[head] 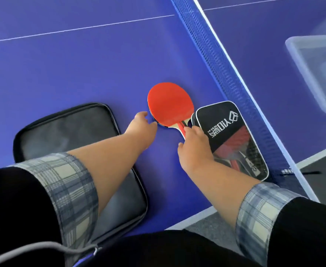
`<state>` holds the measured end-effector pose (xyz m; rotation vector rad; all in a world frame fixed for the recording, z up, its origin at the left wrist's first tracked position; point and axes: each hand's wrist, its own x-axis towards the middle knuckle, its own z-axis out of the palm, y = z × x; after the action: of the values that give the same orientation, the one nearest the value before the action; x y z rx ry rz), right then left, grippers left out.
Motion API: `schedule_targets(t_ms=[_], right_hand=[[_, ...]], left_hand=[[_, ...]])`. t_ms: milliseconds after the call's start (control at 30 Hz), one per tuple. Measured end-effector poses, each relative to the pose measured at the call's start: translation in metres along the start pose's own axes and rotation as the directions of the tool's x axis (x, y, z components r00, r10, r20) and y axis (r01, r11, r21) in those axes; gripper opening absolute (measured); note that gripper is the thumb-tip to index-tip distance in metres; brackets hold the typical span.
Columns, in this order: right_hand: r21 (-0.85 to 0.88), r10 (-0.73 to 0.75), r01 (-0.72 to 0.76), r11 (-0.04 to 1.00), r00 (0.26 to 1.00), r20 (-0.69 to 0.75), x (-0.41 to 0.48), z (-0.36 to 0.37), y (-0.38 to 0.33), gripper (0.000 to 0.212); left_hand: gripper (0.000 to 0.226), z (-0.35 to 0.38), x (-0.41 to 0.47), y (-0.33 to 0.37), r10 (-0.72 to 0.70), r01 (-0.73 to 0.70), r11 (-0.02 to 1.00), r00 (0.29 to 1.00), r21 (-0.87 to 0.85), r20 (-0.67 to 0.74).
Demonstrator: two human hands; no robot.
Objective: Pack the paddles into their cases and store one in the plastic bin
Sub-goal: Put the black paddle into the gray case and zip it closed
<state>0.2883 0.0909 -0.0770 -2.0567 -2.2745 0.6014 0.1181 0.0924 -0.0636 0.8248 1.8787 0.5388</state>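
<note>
The fingers (194,132) of the right hand (194,151) curl over the end of the handle of the red paddle (169,103), with the thumb on the handle's near side, so this hand grasps the paddle by its handle. The fingers (152,124) of the left hand (141,126) are loosely extended and released, their tips at the near edge of the paddle's blade; whether they touch the edge or stop just short cannot be told.

The red paddle lies flat on the blue tabletop (81,64), red face up, blade pointing away from the person and handle toward the right hand. Just beside its handle, to the right, lies a printed case (221,124), black with white lettering on its far half and a clear window on its near half. A second paddle (237,143) with a red face shows through that window. The case rests along the foot of the blue net (216,54).

A black case (67,128) lies flat on the tabletop to the left, partly beneath the left forearm. The plastic bin (293,47), clear and blurred, stands on the far side of the net at the right edge of the view, well apart from both paddles.

Both forearms are bare below turned-back plaid cuffs (67,182) on dark sleeves
</note>
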Motion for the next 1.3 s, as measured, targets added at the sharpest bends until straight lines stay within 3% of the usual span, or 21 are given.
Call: schedule_targets(t_ms=[67, 133, 300, 400, 467, 600, 700, 767, 833, 933, 1000, 1133, 1300], right_hand=[[-0.099, -0.116, 0.12, 0.988, 0.992, 0.043, 0.0, 0.0, 0.005, 0.045], [-0.137, -0.156, 0.166, 0.977, 0.984, 0.084, 0.001, -0.002, 0.01, 0.06], [-0.03, -0.167, 0.173, 0.984, 0.974, 0.153, 0.009, -0.008, 0.02, 0.077], [0.028, -0.196, 0.194, 0.981, 0.967, 0.161, 0.009, -0.016, 0.017, 0.073], [0.052, -0.229, 0.223, 0.973, 0.957, 0.18, 0.004, -0.022, 0.01, 0.07], [0.234, -0.236, 0.181, 0.955, 0.943, 0.234, -0.011, -0.034, -0.009, 0.074], [0.379, -0.234, 0.121, 0.917, 0.935, 0.268, -0.016, -0.039, -0.029, 0.067], [0.412, -0.257, 0.107, 0.905, 0.909, 0.329, -0.017, -0.039, -0.046, 0.049], [0.345, -0.327, 0.201, 0.917, 0.875, 0.358, -0.022, -0.035, -0.06, 0.013], [0.345, -0.427, 0.297, 0.89, 0.809, 0.404, -0.039, -0.024, -0.077, 0.003], [0.365, -0.478, 0.333, 0.869, 0.757, 0.446, -0.055, -0.016, -0.09, 0.025], [0.284, -0.534, 0.456, 0.843, 0.655, 0.534, -0.081, 0.006, -0.105, 0.037], [0.157, -0.469, 0.478, 0.864, 0.652, 0.596, -0.102, 0.03, -0.103, 0.057]], left_hand=[[0.051, 0.016, 0.016, 0.014, -0.115, 0.11, 0.979, 0.993, -0.173, -0.021], [0.03, 0.028, 0.022, 0.021, -0.185, 0.168, 0.96, 0.981, -0.226, -0.056], [0.03, 0.033, 0.03, 0.024, -0.283, 0.226, 0.915, 0.95, -0.335, -0.132], [0.035, 0.021, 0.02, 0.021, -0.458, 0.325, 0.783, 0.879, -0.531, -0.137], [0.028, 0.01, 0.011, 0.013, -0.465, 0.287, 0.717, 0.875, -0.635, -0.131], [0.016, -0.018, -0.014, -0.003, -0.353, 0.148, 0.762, 0.911, -0.63, -0.213], [0.019, -0.037, -0.034, -0.013, -0.339, 0.088, 0.727, 0.908, -0.681, -0.245], [0.022, -0.048, -0.05, -0.022, -0.337, 0.038, 0.679, 0.903, -0.734, -0.265], [0.032, -0.062, -0.067, -0.037, -0.354, -0.014, 0.621, 0.887, -0.783, -0.297], [0.04, -0.083, -0.097, -0.066, -0.423, -0.026, 0.574, 0.846, -0.818, -0.324], [0.039, -0.099, -0.118, -0.094, -0.488, -0.013, 0.567, 0.8, -0.823, -0.349], [0.043, -0.12, -0.152, -0.15, -0.605, 0.084, 0.607, 0.693, -0.79, -0.391], [0.036, -0.114, -0.18, -0.211, -0.587, 0.218, 0.665, 0.744, -0.714, -0.32]])
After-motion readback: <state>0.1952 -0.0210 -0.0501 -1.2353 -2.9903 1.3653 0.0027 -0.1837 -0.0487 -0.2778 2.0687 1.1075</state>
